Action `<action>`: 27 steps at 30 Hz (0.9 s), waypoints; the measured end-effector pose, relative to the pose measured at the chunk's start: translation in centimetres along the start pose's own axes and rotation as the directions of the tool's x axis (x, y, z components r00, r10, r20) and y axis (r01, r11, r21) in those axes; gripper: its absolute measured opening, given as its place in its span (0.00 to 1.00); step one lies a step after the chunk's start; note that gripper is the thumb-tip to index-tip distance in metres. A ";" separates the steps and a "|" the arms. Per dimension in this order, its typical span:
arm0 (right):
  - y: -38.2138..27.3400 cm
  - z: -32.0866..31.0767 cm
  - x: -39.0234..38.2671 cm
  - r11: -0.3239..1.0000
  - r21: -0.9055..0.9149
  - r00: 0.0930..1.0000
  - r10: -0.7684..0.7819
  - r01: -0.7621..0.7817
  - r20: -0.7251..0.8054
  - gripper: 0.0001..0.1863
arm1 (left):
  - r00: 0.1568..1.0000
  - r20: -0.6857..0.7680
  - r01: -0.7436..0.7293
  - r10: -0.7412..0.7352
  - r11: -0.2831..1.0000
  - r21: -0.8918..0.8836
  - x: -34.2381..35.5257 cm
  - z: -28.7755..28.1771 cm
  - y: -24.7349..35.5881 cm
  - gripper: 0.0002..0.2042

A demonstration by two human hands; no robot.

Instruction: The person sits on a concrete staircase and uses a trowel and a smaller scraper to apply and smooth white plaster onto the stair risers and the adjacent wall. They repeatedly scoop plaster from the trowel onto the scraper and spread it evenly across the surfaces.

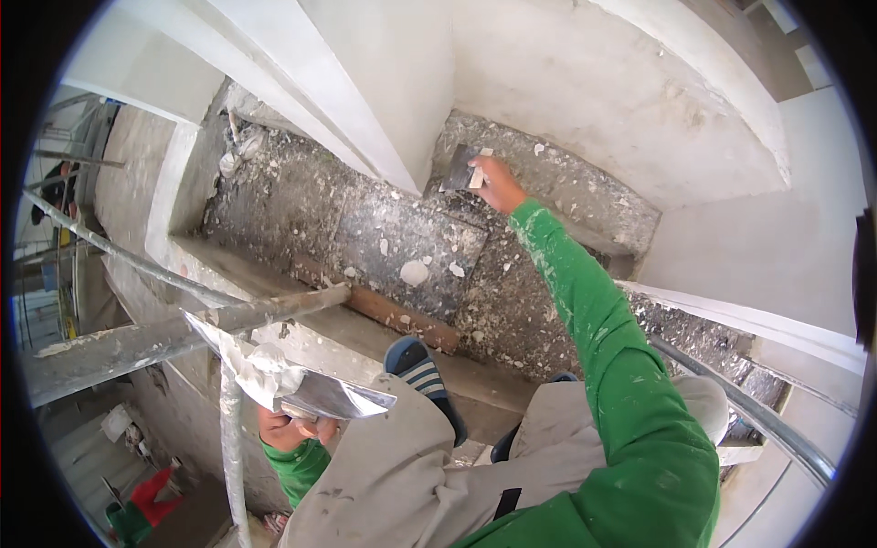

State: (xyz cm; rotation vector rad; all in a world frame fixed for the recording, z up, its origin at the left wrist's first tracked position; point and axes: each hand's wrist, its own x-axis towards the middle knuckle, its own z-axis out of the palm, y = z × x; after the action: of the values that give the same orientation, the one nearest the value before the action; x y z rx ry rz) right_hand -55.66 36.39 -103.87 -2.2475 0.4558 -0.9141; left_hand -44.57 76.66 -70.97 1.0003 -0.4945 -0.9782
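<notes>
Right hand's fingers [479, 163]: closed round a flat, dark-grey rectangular scraper [460, 167] with off-white handle, near the smooth white wall corner [402, 151]. Left hand's fingers [326, 429]: curled (partly hidden) beneath a broad, shiny metal blade [340, 395] bearing thick white paste [265, 367]. Outward: white-spattered dark floor [516, 315].

A broad, shiny metal blade [340, 395] sits tilted in the left hand [294, 430], white paste [265, 370] heaped toward its left end. A flat, dark-grey scraper [459, 170], pale-handled, is in the right hand [499, 185].
</notes>
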 end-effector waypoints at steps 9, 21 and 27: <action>-0.1 5.3 2.5 0.987 0.113 0.992 0.118 -0.112 -0.050 0.14 | 0.990 -0.132 -0.025 0.047 0.987 0.159 -2.0 -2.0 0.5 0.31; -15.2 -9.6 14.9 0.078 0.825 0.632 0.684 -0.560 0.364 0.12 | 0.987 0.139 0.076 -0.078 0.997 0.019 1.3 -1.5 -0.5 0.28; -25.8 -17.5 20.1 0.362 0.837 0.851 0.482 -0.411 0.210 0.14 | 0.958 0.267 0.102 -0.108 0.994 0.034 3.0 -1.2 -2.1 0.29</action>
State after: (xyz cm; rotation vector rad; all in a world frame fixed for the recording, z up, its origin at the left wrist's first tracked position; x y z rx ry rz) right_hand -52.45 36.51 -66.92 -1.0454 0.4630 -0.6809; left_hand -43.10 74.22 -73.66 0.9231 -0.6823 -1.2151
